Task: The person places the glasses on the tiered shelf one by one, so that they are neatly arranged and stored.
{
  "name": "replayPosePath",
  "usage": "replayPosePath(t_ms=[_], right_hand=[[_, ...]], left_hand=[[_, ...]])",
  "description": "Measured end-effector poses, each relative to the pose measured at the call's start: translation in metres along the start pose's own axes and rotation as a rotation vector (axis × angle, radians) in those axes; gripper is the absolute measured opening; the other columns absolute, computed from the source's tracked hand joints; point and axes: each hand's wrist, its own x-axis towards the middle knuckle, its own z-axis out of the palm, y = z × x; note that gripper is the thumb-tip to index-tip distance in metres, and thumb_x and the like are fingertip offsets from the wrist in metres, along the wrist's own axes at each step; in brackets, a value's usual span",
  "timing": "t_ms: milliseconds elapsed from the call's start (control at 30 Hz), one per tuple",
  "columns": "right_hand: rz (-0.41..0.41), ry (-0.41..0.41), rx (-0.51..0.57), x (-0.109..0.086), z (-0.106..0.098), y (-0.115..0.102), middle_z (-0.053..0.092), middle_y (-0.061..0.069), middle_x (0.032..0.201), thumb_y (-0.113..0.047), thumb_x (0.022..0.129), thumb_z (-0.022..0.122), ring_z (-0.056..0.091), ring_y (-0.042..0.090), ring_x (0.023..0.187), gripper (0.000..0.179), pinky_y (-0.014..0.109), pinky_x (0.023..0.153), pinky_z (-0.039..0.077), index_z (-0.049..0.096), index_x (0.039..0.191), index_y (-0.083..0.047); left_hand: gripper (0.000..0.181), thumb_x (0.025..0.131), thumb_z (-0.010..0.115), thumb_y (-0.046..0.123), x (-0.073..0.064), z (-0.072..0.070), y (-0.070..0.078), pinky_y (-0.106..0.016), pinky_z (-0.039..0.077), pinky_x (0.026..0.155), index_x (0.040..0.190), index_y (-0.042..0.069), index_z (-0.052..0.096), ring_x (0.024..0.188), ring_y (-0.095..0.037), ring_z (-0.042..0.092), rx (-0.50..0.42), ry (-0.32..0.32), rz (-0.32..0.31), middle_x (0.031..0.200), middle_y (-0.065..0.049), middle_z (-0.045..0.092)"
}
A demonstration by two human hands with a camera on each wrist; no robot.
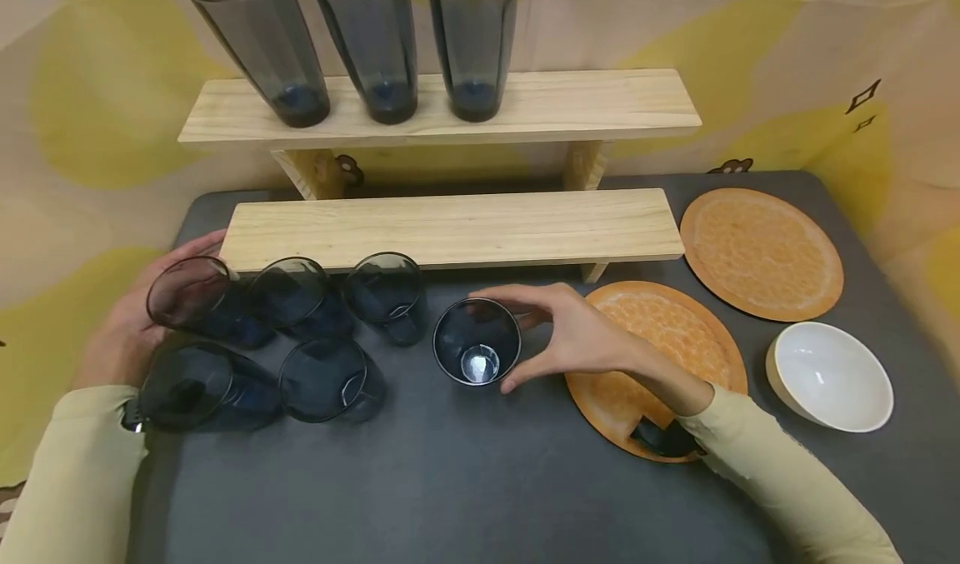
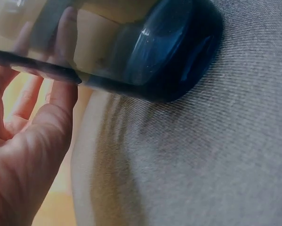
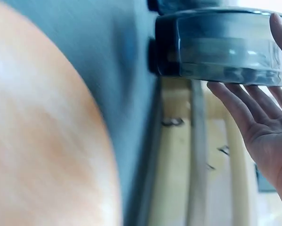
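Observation:
My right hand [image 1: 573, 331] holds a dark blue drinking glass [image 1: 461, 356] by its upper side, thumb at the front and fingers behind. In the right wrist view this glass [image 3: 216, 47] stands upright, its base at the tabletop. My left hand [image 1: 135, 322] is beside the back-left glass [image 1: 225, 310], its fingers extended toward the shelf's left end and partly seen through the glass. The left wrist view shows these fingers [image 2: 63, 96] fairly straight along a glass [image 2: 155, 52]; whether they touch it is unclear. Several more glasses, including the front-left glass [image 1: 247, 393], stand between the hands.
A two-step wooden shelf [image 1: 450, 222] stands at the back, with three tall glasses [image 1: 472, 47] on its upper board. To the right lie two round orange-brown placemats [image 1: 761, 252], one under my right forearm. A white bowl [image 1: 828, 376] is at the grey table's [image 1: 465, 489] right side.

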Motion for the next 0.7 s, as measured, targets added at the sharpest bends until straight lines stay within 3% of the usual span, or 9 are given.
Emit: replayPosePath(t_ms=[233,367,500,700], right_hand=[[-0.027,0.08,-0.056,0.003,-0.046,-0.027,0.062,0.004,0.131,-0.008,0.061,0.094,0.058,0.019,0.121,0.091,0.034,0.086,0.054,0.052,0.141,-0.007],[-0.055,0.241,-0.03,0.0,-0.07,-0.045,0.064,0.01,0.128,0.007,0.059,0.09,0.061,0.023,0.117,0.091,0.03,0.082,0.055,0.052,0.141,-0.006],[-0.092,0.434,0.082,-0.001,-0.087,-0.061,0.066,0.016,0.123,0.02,0.058,0.084,0.065,0.026,0.109,0.086,0.029,0.082,0.055,0.055,0.137,-0.001],[-0.139,0.649,0.255,0.008,-0.113,-0.071,0.068,0.02,0.117,0.029,0.059,0.076,0.068,0.028,0.102,0.078,0.031,0.078,0.057,0.059,0.13,0.004]], left_hand=[[0.045,0.098,0.038,-0.01,0.004,-0.004,-0.001,-0.023,0.054,0.08,0.125,0.014,0.064,0.097,-0.015,0.068,0.024,0.034,-0.035,0.113,-0.006,0.07],[0.044,0.097,0.04,-0.01,0.006,-0.001,-0.001,-0.024,0.055,0.078,0.125,0.013,0.065,0.096,-0.016,0.069,0.015,0.045,-0.04,0.112,-0.007,0.07],[0.046,0.097,0.037,-0.012,0.007,0.002,-0.002,-0.024,0.054,0.079,0.126,0.012,0.064,0.097,-0.016,0.069,0.001,0.032,-0.028,0.113,-0.007,0.07],[0.047,0.096,0.036,-0.013,0.008,0.002,-0.003,-0.024,0.054,0.081,0.126,0.012,0.063,0.1,-0.016,0.068,-0.003,0.017,-0.021,0.115,-0.007,0.069]])
